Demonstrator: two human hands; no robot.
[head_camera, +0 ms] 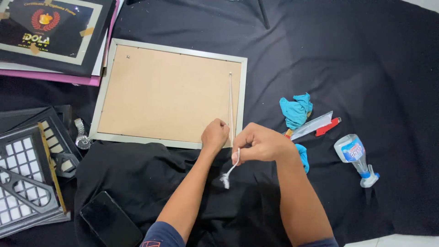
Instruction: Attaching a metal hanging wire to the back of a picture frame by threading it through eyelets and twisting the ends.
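A wrinkled black cloth [347,59] covers the floor, and on it lies a silver-edged rectangular picture frame [104,98] turned face down, its matte tan fibreboard backing [164,91] uppermost. A thin white string [230,103] runs taut down the backing near the right edge, from a small fastener at the top.

The left hand [215,136] is clenched at the frame's lower edge, knuckles pressed to the board beside the string's lower end; whether it pinches the string itself is hard to tell from above. The right hand [260,144] is closed on the string's loose tail, whose frayed, fluffy tip [225,179] dangles below the fist over the cloth.

A hard tug could, I judge, pull the fastener out of the soft board or fray the tail further.

To the right lie crumpled teal rags [296,110], a red-handled scraper with a shiny blade [315,126], and a clear plastic spray bottle on its side [354,158]. On the left sit a metal wristwatch [82,137], stacked black frames [32,178], and a glossy black phone [109,219].
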